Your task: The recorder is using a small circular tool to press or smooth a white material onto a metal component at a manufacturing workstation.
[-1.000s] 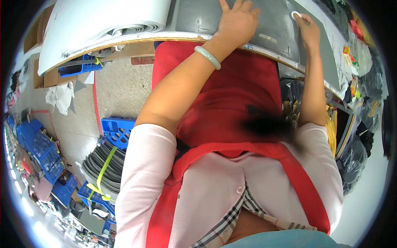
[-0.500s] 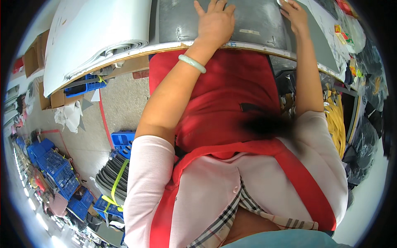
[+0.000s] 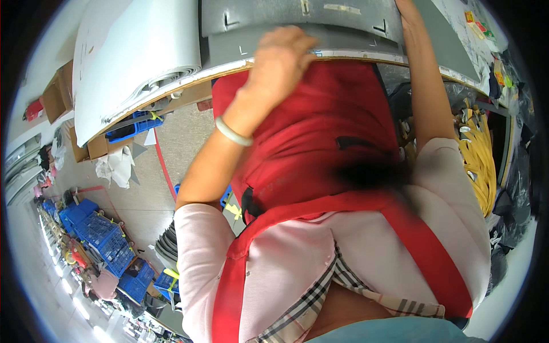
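Note:
A dark grey template plate [image 3: 269, 18] with L-shaped corner slots and strips of tape lies at the top of the view. Beneath its near edge, a grey sheet [image 3: 337, 48] shows on the table, with small white corner marks next to the slots. My left hand [image 3: 280, 63], a pale bangle on its wrist, is over the near table edge, its fingers bent and smeared by motion; I see nothing in it. At the plate's right edge is my right hand [image 3: 406, 10], its fingers cut off by the frame, so what they hold is hidden.
A large white roll of sheet material [image 3: 134, 51] covers the table's left side. Yellow straps [image 3: 477, 157] hang under the table at right, near black plastic bags. Blue crates [image 3: 106, 237] and cardboard boxes [image 3: 60, 94] stand on the left.
The template plate has shifted away from me, baring the grey sheet with its white corner marks. My left hand has come off the plate toward the near edge. My right hand has moved farther up.

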